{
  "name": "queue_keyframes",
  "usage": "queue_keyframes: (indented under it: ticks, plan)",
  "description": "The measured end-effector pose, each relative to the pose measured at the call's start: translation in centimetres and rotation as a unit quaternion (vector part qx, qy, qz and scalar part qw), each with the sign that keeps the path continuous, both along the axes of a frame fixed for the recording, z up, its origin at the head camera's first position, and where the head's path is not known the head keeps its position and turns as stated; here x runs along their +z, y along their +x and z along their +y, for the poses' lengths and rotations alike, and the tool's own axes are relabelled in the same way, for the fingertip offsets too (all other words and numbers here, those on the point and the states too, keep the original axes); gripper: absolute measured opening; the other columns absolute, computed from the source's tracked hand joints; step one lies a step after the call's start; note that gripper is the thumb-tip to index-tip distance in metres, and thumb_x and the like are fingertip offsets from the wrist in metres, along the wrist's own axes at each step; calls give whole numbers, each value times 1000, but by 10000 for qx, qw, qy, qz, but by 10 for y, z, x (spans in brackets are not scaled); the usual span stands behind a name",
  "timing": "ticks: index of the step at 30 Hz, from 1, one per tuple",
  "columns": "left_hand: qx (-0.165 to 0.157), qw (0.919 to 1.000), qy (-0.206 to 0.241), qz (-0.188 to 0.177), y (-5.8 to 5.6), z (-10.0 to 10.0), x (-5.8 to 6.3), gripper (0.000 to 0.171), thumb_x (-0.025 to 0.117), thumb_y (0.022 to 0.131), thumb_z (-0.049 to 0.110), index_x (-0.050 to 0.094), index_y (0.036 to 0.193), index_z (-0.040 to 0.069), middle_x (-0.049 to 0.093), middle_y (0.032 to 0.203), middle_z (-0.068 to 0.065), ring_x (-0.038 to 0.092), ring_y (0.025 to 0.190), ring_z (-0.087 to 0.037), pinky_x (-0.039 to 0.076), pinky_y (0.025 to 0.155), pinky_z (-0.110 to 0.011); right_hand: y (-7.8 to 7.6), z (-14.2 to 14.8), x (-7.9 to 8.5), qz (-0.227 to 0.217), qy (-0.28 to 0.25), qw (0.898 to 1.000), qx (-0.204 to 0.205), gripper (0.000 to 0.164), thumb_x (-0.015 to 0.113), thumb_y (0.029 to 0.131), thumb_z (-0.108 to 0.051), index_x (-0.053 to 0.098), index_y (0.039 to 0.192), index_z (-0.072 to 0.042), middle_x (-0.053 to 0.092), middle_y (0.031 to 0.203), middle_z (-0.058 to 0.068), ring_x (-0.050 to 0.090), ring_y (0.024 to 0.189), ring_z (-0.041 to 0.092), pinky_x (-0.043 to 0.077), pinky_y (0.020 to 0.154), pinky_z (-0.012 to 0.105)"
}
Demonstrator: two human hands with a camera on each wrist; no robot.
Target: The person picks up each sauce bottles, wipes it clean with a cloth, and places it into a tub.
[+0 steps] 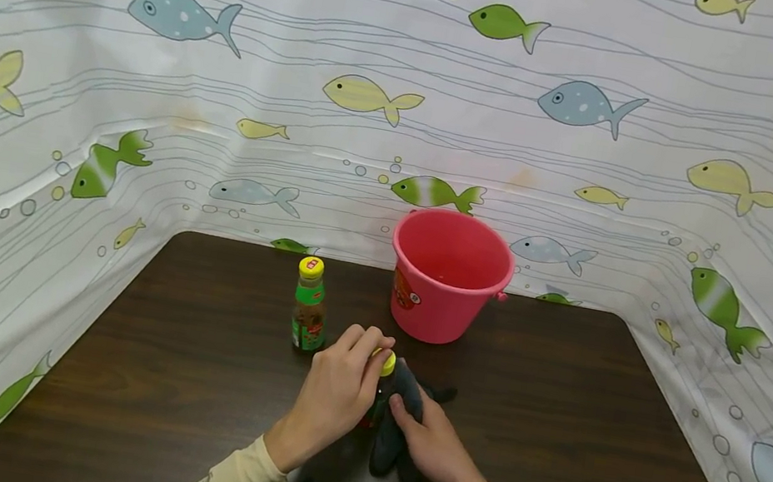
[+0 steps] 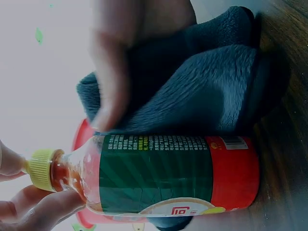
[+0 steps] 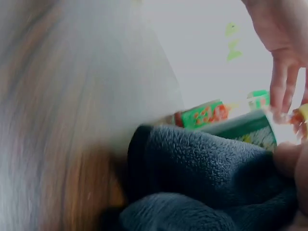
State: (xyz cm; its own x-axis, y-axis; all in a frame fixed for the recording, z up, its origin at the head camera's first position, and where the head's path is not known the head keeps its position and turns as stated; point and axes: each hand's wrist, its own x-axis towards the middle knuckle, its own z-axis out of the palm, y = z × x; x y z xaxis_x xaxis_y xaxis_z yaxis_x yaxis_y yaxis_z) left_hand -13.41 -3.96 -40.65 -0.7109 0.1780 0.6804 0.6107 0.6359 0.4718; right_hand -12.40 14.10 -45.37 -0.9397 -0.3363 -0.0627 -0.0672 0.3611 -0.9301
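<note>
My left hand (image 1: 340, 381) pinches the yellow cap and neck of a sauce bottle (image 2: 156, 175) from above. The bottle has a green and red label with white print and stands close over the table. Held in my right hand (image 1: 438, 445), a dark grey fleecy cloth (image 2: 207, 91) lies folded against the bottle's side. In the right wrist view the cloth (image 3: 192, 159) covers much of the bottle, leaving part of its green label visible. Part of the cloth hangs below my right fingers toward the tabletop.
A second yellow-capped sauce bottle (image 1: 309, 315) stands upright to the left, beyond my left hand. Behind my hands is a pink bucket (image 1: 437, 304) with a sticker. The dark wooden table (image 1: 181, 386) is bounded by a white fish-patterned sheet (image 1: 341, 141) at the back and sides.
</note>
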Motion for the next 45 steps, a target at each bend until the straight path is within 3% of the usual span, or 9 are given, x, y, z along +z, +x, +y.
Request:
queue_keyframes:
  ticks: [3,7,13,19,24,36,45]
  plan:
    - [10,10000,-30,14,0,1,-1,4,69,101,10,70,104,8,62,87,-5,54,59,-9,44,52,-15,1,-3,6,-238,-687,9972,-192,64,49,112,-39,26,169,-20,27,177,0,26,164,27,22,131,62]
    - [22,10000,-13,63,0,1,-2,4,68,103,10,70,103,7,62,87,-6,53,58,-9,44,52,-16,6,-6,18,-546,-1525,9861,-359,60,49,112,-39,30,168,-27,28,175,-10,21,165,22,20,133,59]
    - [59,9999,-5,120,0,0,-3,4,68,102,10,70,103,7,60,85,-5,53,58,-9,45,52,-18,13,-6,42,-460,-2002,9779,-383,57,49,112,-36,32,167,-33,30,174,-12,24,164,25,25,132,58]
    - [98,9998,-18,177,-1,-1,-2,5,73,99,10,70,102,8,61,85,-5,57,59,-11,49,54,-19,20,0,63,-302,-2281,9727,-310,57,47,114,-33,29,168,-36,28,174,-12,24,162,24,43,121,28]
    - [122,9997,-66,221,-1,-2,-3,5,72,99,11,69,102,9,61,85,-4,55,58,-11,46,52,-18,23,5,70,-45,-2285,9733,-231,58,46,114,-29,29,168,-36,27,175,-12,23,162,25,45,114,19]
    - [137,9996,-151,-169,0,-4,0,6,71,102,17,70,105,12,63,86,-2,51,56,-7,39,49,-16,24,10,66,-2,-2069,9774,-442,55,46,114,-31,32,167,-33,31,174,-9,26,162,25,44,113,18]
    - [196,9987,-101,-455,1,-5,3,7,72,101,19,71,106,14,61,87,-3,51,61,-7,44,53,-18,24,12,62,-58,-1988,9782,-593,53,45,114,-35,33,166,-38,31,173,-10,28,161,24,43,115,24]
